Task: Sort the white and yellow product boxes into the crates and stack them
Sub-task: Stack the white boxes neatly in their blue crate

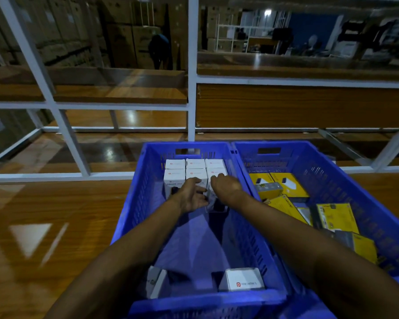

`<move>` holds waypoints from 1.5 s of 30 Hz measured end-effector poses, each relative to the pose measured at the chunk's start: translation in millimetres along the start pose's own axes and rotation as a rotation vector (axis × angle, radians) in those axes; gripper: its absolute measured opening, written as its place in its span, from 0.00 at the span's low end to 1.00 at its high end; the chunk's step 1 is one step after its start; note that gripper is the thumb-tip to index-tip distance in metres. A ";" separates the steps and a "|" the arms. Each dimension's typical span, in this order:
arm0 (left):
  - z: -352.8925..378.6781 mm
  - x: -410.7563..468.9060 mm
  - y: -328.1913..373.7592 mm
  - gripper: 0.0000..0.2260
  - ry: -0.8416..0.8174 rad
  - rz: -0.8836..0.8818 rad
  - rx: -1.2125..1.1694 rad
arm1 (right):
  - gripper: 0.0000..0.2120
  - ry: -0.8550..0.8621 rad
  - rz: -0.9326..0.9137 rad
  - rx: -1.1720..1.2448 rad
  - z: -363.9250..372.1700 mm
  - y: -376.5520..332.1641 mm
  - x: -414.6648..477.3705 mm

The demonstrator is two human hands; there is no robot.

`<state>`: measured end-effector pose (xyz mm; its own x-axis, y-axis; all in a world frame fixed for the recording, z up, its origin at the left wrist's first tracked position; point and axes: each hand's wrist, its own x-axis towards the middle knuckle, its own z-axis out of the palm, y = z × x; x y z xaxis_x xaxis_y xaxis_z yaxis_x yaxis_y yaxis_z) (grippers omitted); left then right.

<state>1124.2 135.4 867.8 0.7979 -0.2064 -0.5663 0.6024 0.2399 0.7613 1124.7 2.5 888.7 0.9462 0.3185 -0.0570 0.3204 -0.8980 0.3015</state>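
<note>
Head view: Two blue crates stand side by side on the desk point(55, 215), their long walls touching.

The left crate point(129, 203) holds a block of upright white boxes point(175, 173) in two rows of three at its 12 o'clock end. Two more white boxes lie at its 6 o'clock end, one at 5 o'clock point(242, 282) and one at 7 o'clock point(158, 282).

The right crate point(332, 180) holds yellow boxes point(288, 185) lying loose at mixed angles.

Both hands reach into the left crate at the front row.

- The right hand point(227, 187) is palm down, its fingers point(217, 178) curled over the top edge of the front-right box point(214, 172).
- The left hand point(191, 196) lies at 9 o'clock of the right hand. Its thumb point(194, 180) is on top of the middle box and its fingers are partly curled. Whether it has a grip cannot be told.
</note>
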 end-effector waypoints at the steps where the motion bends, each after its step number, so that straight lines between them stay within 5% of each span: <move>1: 0.0 -1.8 -1.7 0.14 0.000 0.003 0.018 | 0.14 0.006 -0.012 -0.012 1.4 -0.1 -2.8; 8: -2.3 -18.4 -10.3 0.04 0.045 0.043 0.593 | 0.09 -0.092 -0.139 0.138 -6.5 3.9 -44.6; 13: 6.8 -50.0 -35.2 0.09 -0.163 -0.024 1.178 | 0.14 -0.266 -0.218 0.172 -18.5 -0.5 -90.1; 22: 27.7 -95.3 -69.4 0.13 -0.508 0.004 1.599 | 0.27 -0.763 -0.408 0.124 -28.7 -15.7 -121.6; 29: 25.8 -94.0 -74.5 0.10 -0.507 0.017 1.626 | 0.43 -0.764 -0.382 0.057 -10.7 -20.1 -117.6; 35: 14.5 -91.3 -58.9 0.12 -0.500 0.065 1.431 | 0.21 -0.673 -0.328 0.170 -29.6 -7.8 -108.8; 40: 10.5 -86.6 -63.1 0.21 -0.510 -0.004 1.109 | 0.16 -0.544 -0.260 0.158 -34.6 -8.9 -95.6; 45: 29.3 -86.2 -79.6 0.34 -0.441 0.176 1.323 | 0.17 -0.488 -0.259 0.107 -25.4 -12.5 -91.8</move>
<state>1006.9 106.3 865.3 0.6391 -0.6031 -0.4774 -0.1661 -0.7142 0.6799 1032.7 -7.8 914.3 0.7392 0.3780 -0.5575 0.5236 -0.8431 0.1226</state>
